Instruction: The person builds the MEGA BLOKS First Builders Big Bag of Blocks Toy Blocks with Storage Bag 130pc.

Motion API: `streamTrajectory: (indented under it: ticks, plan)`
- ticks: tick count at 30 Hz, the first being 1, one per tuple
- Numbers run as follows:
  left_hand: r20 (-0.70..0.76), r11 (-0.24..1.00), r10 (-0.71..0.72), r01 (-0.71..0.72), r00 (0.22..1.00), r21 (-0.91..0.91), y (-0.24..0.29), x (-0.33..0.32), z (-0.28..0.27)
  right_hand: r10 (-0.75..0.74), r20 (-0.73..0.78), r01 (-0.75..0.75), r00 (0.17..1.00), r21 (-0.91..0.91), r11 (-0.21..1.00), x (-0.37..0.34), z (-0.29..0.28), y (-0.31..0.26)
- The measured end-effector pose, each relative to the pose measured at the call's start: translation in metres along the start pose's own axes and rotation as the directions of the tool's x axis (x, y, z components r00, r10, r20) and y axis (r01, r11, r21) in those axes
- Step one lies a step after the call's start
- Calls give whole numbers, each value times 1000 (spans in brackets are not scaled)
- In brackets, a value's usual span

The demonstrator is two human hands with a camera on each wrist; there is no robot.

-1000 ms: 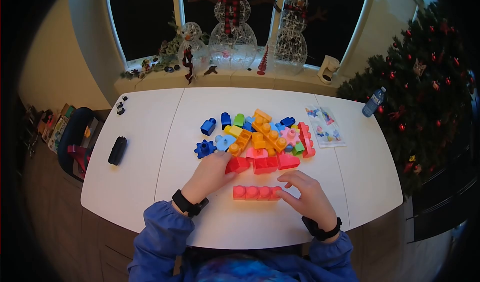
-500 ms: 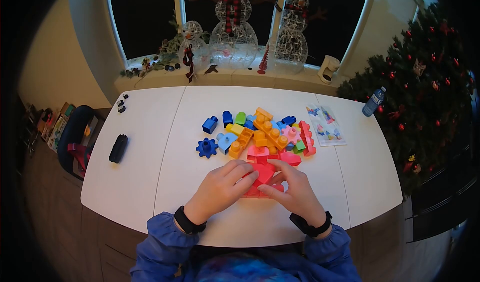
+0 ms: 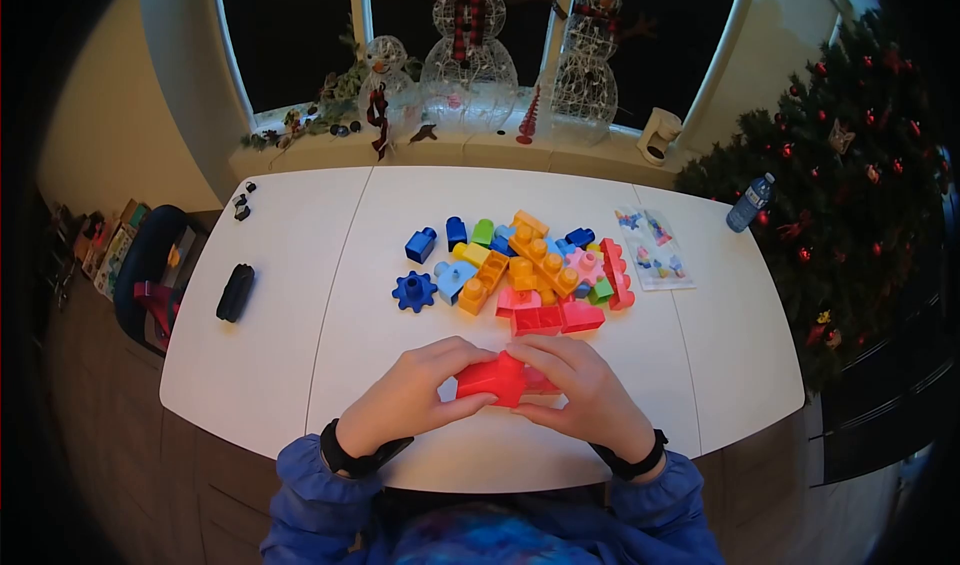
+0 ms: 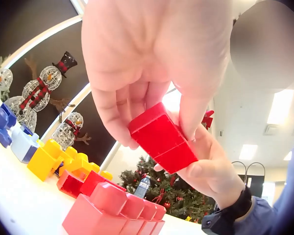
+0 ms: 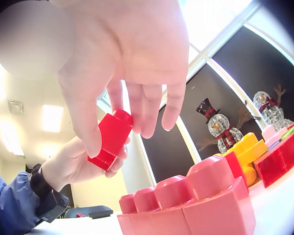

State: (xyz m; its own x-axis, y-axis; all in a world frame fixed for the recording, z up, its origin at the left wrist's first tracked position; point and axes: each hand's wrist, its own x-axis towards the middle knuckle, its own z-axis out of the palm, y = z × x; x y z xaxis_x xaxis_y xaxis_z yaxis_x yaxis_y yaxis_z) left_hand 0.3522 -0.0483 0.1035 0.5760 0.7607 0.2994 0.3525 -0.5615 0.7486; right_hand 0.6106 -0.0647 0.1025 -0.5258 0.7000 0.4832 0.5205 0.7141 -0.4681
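Observation:
Both hands hold one red toy building block (image 3: 490, 377) in front of me, raised over the table. My left hand (image 3: 405, 390) grips its left end between thumb and fingers; in the left wrist view the block's flat side (image 4: 164, 139) shows. My right hand (image 3: 590, 390) pinches the other end, the thumb low on it and the fingertips at the top, where a rounded stud shows in the right wrist view. Below stands a long pink brick (image 5: 186, 208) with a row of studs up, mostly hidden by the hands in the head view.
Beyond the hands lies a pile of coloured blocks, with a red block (image 3: 537, 320) nearest and a blue gear piece (image 3: 414, 292) at its left. A picture sheet (image 3: 655, 250), a water bottle (image 3: 750, 203) and a black case (image 3: 235, 293) also rest on the white table (image 3: 270, 365).
My left hand has taken the red block from the near left of the pile and brought it toward me. My right hand has left the pink brick's end and now grips the red block too.

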Motion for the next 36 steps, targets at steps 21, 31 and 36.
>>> streamTrajectory:
  ticks: [21,31,36]
  plan:
    - [97,959,-69,39,993,282,-24,-31,29,154,-87,-155,984,-8,988,-9,-19,19]
    - [-21,959,35,-27,999,283,-14,-18,20,164,-11,-165,986,-76,983,0,-21,35]
    - [74,974,-39,21,997,224,-29,-15,25,74,108,-49,991,-225,973,23,-15,53]
